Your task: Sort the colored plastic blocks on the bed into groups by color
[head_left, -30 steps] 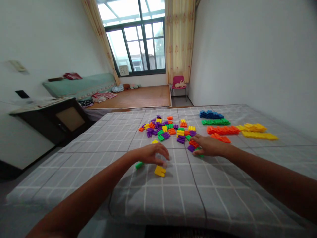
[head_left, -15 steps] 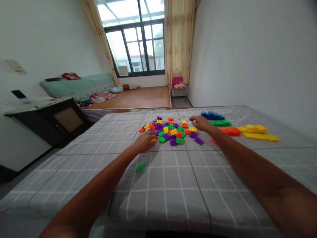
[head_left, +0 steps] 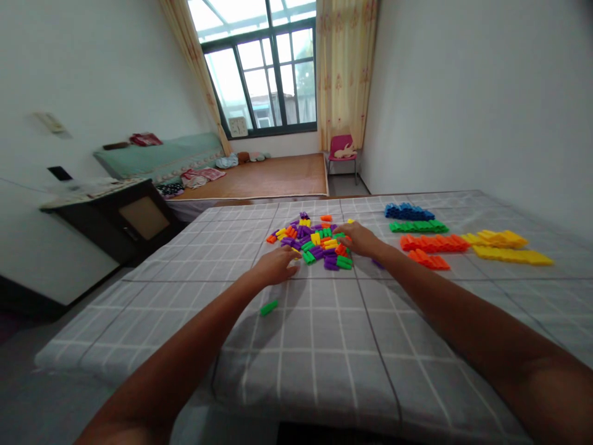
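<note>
A loose heap of plastic toy blocks point(head_left: 315, 238) in purple, green, orange and yellow lies mid-table. At its near left edge rests my left hand point(head_left: 276, 264), thumb apart from the fingers, beside a yellow block point(head_left: 295, 254). My right hand point(head_left: 360, 239) reaches over the heap's right side. Its fingers are spread and bent down at green and orange blocks, and the fingertips partly blend into them. Behind my right wrist a purple block point(head_left: 377, 264) is mostly hidden. One green block point(head_left: 269, 308) lies by itself nearer to me.
Sorted rows stand at the right: blue blocks point(head_left: 409, 212), green blocks point(head_left: 419, 226), orange blocks point(head_left: 434, 243) and yellow blocks point(head_left: 513, 254). A grey checked cloth point(head_left: 319, 334) covers the table. Beyond are a low bed point(head_left: 278, 176), a dark cabinet point(head_left: 125, 216) and a pink chair point(head_left: 341, 147).
My right hand has moved left and nearer, from beyond the heap's right edge onto its blocks. My left hand stays by the heap's edge. The whole view has shifted slightly.
</note>
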The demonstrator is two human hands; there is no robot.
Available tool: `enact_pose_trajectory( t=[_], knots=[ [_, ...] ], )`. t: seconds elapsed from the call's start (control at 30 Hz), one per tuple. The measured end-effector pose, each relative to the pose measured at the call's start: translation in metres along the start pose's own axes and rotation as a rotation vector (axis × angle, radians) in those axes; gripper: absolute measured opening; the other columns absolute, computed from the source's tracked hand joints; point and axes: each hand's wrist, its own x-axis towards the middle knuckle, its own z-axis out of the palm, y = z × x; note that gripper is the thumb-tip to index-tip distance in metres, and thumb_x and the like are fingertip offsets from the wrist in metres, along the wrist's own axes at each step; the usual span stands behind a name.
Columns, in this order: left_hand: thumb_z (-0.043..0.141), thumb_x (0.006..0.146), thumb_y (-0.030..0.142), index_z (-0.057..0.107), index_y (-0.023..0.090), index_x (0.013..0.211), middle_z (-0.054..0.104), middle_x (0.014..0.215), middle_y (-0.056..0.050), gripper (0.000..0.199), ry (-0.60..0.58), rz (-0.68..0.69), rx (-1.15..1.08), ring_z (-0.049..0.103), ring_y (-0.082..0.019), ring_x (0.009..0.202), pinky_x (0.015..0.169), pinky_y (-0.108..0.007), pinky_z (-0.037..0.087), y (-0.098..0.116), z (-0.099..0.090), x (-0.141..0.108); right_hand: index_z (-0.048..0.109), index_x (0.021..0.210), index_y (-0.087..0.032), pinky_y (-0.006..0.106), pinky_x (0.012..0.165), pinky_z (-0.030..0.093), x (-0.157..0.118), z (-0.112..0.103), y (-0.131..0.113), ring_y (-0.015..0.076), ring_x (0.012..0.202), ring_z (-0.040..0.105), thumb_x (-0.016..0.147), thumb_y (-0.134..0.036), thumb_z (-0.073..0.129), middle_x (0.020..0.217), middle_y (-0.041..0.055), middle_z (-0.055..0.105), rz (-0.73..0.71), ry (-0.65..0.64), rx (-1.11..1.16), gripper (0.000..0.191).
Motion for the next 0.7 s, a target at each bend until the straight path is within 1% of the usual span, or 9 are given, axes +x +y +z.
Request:
enact_pose_trajectory(
  t=[0.1, 0.2, 0.27, 0.33, 0.4, 0.47, 0.53, 0.63, 0.7],
  knots=[
    [0.058, 0.085, 0.031, 0.062, 0.023, 0.123, 0.058, 0.128, -0.010, 0.040, 0.067, 0.085, -0.006, 0.055, -0.026, 0.118, 0.101, -0.038, 0.045, 0.007, 0.013, 0.027, 0.069, 0.109, -0.018, 0.035, 0.093, 0.046, 0.003, 0.008, -0.016, 0.0236, 0.107, 0.063, 0.088, -0.021, 0.057, 0.115, 0.0114, 0.069, -0.061, -0.085, 0.064, 0.024],
    [0.062, 0.082, 0.029, 0.060, 0.024, 0.125, 0.058, 0.125, -0.010, 0.044, 0.113, 0.068, -0.019, 0.056, -0.026, 0.114, 0.099, -0.038, 0.046, 0.009, 0.027, 0.043, 0.067, 0.108, -0.018, 0.030, 0.084, 0.048, -0.001, 0.010, -0.012, 0.0206, 0.097, 0.065, 0.080, -0.017, 0.062, 0.107, 0.0087, 0.070, -0.009, -0.048, 0.100, 0.028],
    [0.063, 0.081, 0.029, 0.061, 0.022, 0.123, 0.059, 0.122, -0.010, 0.043, 0.140, 0.061, -0.046, 0.057, -0.026, 0.112, 0.099, -0.039, 0.046, 0.007, 0.035, 0.047, 0.067, 0.104, -0.018, 0.026, 0.074, 0.048, -0.005, 0.007, -0.002, 0.0178, 0.084, 0.065, 0.076, -0.019, 0.066, 0.096, 0.0047, 0.071, 0.029, -0.052, 0.106, 0.029],
    [0.063, 0.080, 0.028, 0.062, 0.022, 0.122, 0.059, 0.122, -0.011, 0.043, 0.164, 0.068, -0.078, 0.057, -0.026, 0.112, 0.099, -0.040, 0.046, 0.005, 0.040, 0.047, 0.069, 0.096, -0.018, 0.023, 0.064, 0.045, -0.008, 0.002, 0.006, 0.0157, 0.073, 0.063, 0.076, -0.025, 0.066, 0.082, 0.0015, 0.070, 0.075, -0.075, 0.079, 0.021],
    [0.061, 0.080, 0.025, 0.062, 0.023, 0.122, 0.059, 0.123, -0.010, 0.043, 0.190, 0.069, -0.095, 0.056, -0.027, 0.114, 0.100, -0.041, 0.046, 0.003, 0.044, 0.044, 0.070, 0.091, -0.019, 0.023, 0.060, 0.043, -0.008, -0.001, 0.010, 0.0150, 0.068, 0.062, 0.079, -0.030, 0.064, 0.076, 0.0003, 0.069, 0.102, -0.093, 0.042, 0.018],
    [0.058, 0.080, 0.022, 0.061, 0.023, 0.123, 0.058, 0.125, -0.010, 0.044, 0.216, 0.058, -0.101, 0.055, -0.028, 0.115, 0.099, -0.043, 0.046, 0.002, 0.046, 0.041, 0.070, 0.095, -0.020, 0.023, 0.061, 0.043, -0.002, -0.003, 0.009, 0.0155, 0.072, 0.064, 0.082, -0.032, 0.062, 0.079, 0.0008, 0.071, 0.104, -0.092, 0.022, 0.020],
    [0.057, 0.080, 0.021, 0.061, 0.024, 0.124, 0.058, 0.125, -0.010, 0.045, 0.231, 0.051, -0.105, 0.054, -0.028, 0.115, 0.098, -0.043, 0.046, 0.003, 0.048, 0.038, 0.070, 0.102, -0.021, 0.024, 0.066, 0.045, 0.010, -0.002, 0.004, 0.0169, 0.080, 0.066, 0.084, -0.031, 0.061, 0.090, 0.0027, 0.073, 0.097, -0.059, 0.003, 0.022],
    [0.056, 0.082, 0.022, 0.061, 0.024, 0.125, 0.058, 0.126, -0.010, 0.044, 0.255, 0.067, -0.106, 0.054, -0.028, 0.114, 0.099, -0.043, 0.046, 0.004, 0.050, 0.034, 0.070, 0.105, -0.021, 0.027, 0.078, 0.048, 0.041, 0.004, -0.011, 0.0191, 0.090, 0.067, 0.086, -0.026, 0.058, 0.104, 0.0058, 0.073, 0.072, 0.004, -0.002, 0.024],
    [0.054, 0.084, 0.024, 0.061, 0.024, 0.126, 0.058, 0.126, -0.010, 0.042, 0.272, 0.070, -0.105, 0.053, -0.028, 0.114, 0.099, -0.043, 0.046, 0.005, 0.051, 0.032, 0.071, 0.107, -0.020, 0.029, 0.083, 0.049, 0.067, 0.011, -0.025, 0.0197, 0.094, 0.067, 0.086, -0.022, 0.057, 0.107, 0.0062, 0.073, 0.038, 0.004, 0.023, 0.025]
  ],
)
